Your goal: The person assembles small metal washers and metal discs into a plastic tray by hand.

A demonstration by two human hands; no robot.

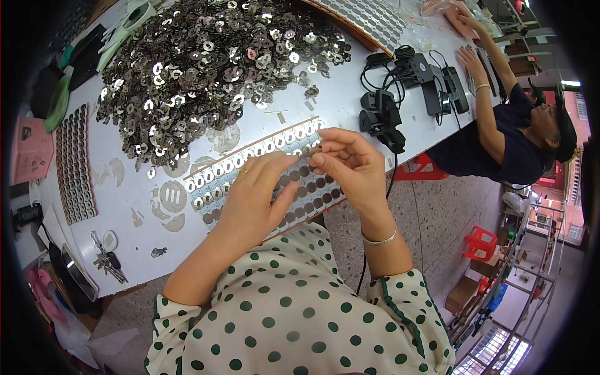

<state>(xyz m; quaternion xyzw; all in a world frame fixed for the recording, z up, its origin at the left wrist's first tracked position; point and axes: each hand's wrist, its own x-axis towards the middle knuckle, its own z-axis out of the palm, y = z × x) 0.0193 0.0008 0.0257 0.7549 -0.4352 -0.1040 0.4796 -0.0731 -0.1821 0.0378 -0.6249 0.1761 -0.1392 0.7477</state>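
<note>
A long board (255, 145) with a brown edge lies slantwise before me on the table. Its far rows carry shiny silver metal pieces (219, 169); the nearer rows show dark round spots (317, 203). Over the board's left half is my left hand (253, 197), its fingers stretched out and its thumb apart. Their tips hover at or touch the middle rows; contact is unclear. At the board's right end my right hand (355, 167) pinches a small metal piece (314, 150) between thumb and fingers. Beyond the board rises a big heap of loose stamped metal pieces (206, 69).
Black power adapters with cables (381, 112) lie to the right. Another filled board (75, 165) is at the left, one more (365, 22) at the far side. Keys (107, 259) rest near the front left edge. A co-worker (500, 131) reaches onto the table at right.
</note>
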